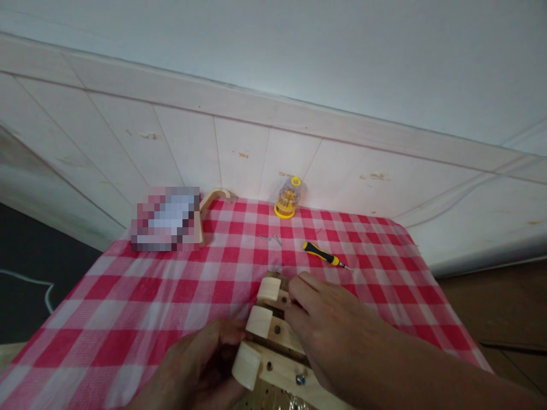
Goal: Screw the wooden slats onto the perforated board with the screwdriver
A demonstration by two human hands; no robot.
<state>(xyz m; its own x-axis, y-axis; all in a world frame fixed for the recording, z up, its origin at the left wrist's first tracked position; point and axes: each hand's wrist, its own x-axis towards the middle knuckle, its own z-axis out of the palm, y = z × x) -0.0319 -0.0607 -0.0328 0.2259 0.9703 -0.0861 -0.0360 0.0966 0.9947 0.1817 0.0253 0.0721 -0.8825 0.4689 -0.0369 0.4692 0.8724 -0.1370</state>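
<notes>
A pale wooden frame of several slats (282, 337) with rounded end blocks lies at the near middle of the table. Dark round screw heads or holes show along the slats, and a shiny bolt (300, 378) sits in the nearest one. My left hand (200, 359) is curled round the left side of the frame, its fingertips partly hidden beneath the end blocks. Over the far slats, my right hand (325, 319) is closed with fingers pressed together; whatever is between its fingertips is hidden.
A black and yellow screwdriver (327, 254) lies beyond my right hand, with small metal screws (277, 240) to its left. Near the wall stand a clear yellow-trimmed bit case (288, 199), a curved wooden piece (212, 199) and a blurred-out object (166, 219). A checked cloth (222, 259) covers the table.
</notes>
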